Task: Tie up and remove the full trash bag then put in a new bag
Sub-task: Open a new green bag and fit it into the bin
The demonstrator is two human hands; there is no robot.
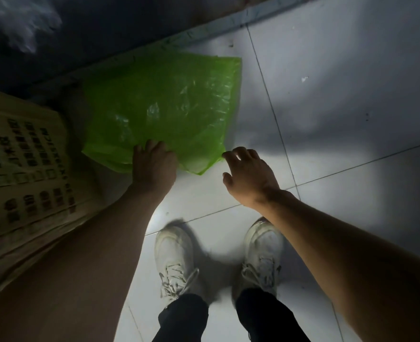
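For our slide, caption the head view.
Left hand grips a green bag over the tiled floor; right hand reaches for its corner.

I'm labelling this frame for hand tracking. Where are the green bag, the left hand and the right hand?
green bag [169,104]: head view, middle of the plastic sheet.
left hand [154,164]: head view, back of the hand at the bag's near edge.
right hand [248,174]: head view, back of the hand.

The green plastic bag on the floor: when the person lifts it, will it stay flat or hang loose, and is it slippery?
The green plastic bag will probably hang loose: it looks thin, see-through and creased. It seems light, lying spread out and nearly flat on the tiled floor. Its glossy patches suggest it may slip, so the left hand, at its near edge, likely needs to pinch it.
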